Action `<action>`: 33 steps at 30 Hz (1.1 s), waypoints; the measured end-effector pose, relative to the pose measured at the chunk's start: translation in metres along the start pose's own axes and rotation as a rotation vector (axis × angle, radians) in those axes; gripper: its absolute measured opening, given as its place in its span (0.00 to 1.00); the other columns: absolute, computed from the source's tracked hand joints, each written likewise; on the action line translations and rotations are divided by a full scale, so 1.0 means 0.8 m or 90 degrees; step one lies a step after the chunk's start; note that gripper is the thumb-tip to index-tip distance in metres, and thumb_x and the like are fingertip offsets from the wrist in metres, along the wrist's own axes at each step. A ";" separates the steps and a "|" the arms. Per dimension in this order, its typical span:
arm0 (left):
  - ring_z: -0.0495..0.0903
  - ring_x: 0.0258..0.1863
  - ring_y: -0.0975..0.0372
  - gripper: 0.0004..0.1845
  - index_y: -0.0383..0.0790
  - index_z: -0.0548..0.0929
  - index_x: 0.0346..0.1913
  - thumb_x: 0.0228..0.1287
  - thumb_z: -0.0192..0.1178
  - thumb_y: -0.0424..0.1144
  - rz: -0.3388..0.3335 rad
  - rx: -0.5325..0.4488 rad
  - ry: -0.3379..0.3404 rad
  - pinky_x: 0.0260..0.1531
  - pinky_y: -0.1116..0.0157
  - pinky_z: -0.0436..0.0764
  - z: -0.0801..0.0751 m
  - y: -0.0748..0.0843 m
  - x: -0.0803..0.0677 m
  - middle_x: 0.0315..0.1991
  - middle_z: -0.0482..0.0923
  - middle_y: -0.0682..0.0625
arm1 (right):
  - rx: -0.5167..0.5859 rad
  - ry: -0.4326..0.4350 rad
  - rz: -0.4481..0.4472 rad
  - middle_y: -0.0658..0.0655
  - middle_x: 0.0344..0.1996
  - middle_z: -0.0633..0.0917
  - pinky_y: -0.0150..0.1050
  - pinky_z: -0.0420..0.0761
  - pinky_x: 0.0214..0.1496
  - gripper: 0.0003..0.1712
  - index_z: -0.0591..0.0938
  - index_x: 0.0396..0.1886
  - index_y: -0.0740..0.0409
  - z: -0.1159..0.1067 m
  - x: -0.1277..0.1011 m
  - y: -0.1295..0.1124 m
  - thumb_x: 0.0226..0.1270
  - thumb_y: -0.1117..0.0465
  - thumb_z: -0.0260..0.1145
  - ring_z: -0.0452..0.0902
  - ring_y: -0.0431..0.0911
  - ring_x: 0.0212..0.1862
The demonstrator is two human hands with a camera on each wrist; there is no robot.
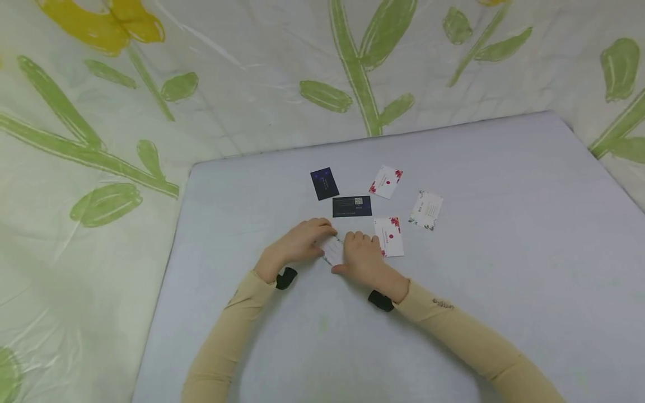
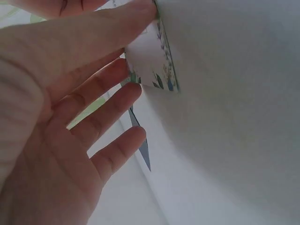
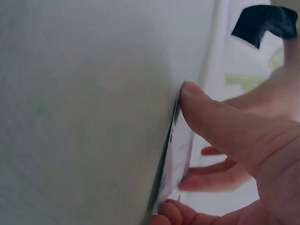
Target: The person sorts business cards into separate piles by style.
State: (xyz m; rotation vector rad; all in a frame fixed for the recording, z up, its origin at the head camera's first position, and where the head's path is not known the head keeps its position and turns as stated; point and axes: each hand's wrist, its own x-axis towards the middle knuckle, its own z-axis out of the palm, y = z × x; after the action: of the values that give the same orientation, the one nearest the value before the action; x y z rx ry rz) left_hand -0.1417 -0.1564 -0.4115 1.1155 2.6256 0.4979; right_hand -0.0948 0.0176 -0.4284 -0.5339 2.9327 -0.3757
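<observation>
At the centre of the head view, the left hand (image 1: pixel 300 242) and right hand (image 1: pixel 364 258) meet over a white leaf-bordered card (image 1: pixel 333 250) on the grey table (image 1: pixel 504 280). Both hands pinch its edges, thumb against fingertips. Above and to the right lie two dark cards (image 1: pixel 351 206), two red-flowered cards (image 1: pixel 389 236) and another leaf-bordered card (image 1: pixel 426 210).

Tan sleeves (image 1: pixel 229 330), black wrist straps (image 1: pixel 285 277), perhaps camera mounts.
</observation>
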 end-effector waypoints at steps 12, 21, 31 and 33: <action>0.79 0.40 0.55 0.10 0.31 0.81 0.41 0.55 0.60 0.22 -0.079 -0.289 0.184 0.38 0.64 0.80 0.001 -0.024 -0.033 0.39 0.77 0.44 | 0.394 0.020 -0.102 0.55 0.29 0.77 0.34 0.72 0.34 0.04 0.76 0.34 0.64 -0.020 0.031 0.033 0.59 0.71 0.63 0.70 0.44 0.31; 0.80 0.39 0.53 0.10 0.30 0.83 0.41 0.55 0.61 0.23 -0.160 -0.309 0.256 0.37 0.63 0.80 -0.006 -0.047 -0.037 0.39 0.80 0.42 | 0.423 0.040 -0.117 0.56 0.28 0.79 0.34 0.72 0.35 0.05 0.78 0.32 0.64 -0.019 0.083 0.028 0.55 0.71 0.64 0.72 0.45 0.32; 0.78 0.37 0.53 0.09 0.29 0.83 0.39 0.53 0.62 0.23 -0.185 -0.195 0.241 0.38 0.59 0.78 0.004 -0.052 -0.024 0.36 0.81 0.41 | 0.210 -0.008 -0.102 0.55 0.29 0.78 0.38 0.73 0.37 0.03 0.79 0.30 0.62 -0.017 0.103 0.017 0.55 0.69 0.66 0.70 0.46 0.34; 0.78 0.36 0.53 0.09 0.28 0.83 0.38 0.53 0.62 0.22 -0.183 -0.167 0.234 0.39 0.59 0.78 0.004 -0.051 -0.023 0.35 0.80 0.41 | 0.185 -0.011 -0.106 0.55 0.29 0.77 0.39 0.73 0.38 0.04 0.79 0.30 0.62 -0.017 0.104 0.014 0.56 0.68 0.66 0.70 0.47 0.35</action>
State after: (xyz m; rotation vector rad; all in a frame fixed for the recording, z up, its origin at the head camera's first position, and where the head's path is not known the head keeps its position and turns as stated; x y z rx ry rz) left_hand -0.1546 -0.1957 -0.4291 0.5976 2.8455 1.0289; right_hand -0.1780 0.0011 -0.4256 -0.7338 2.7548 -0.7957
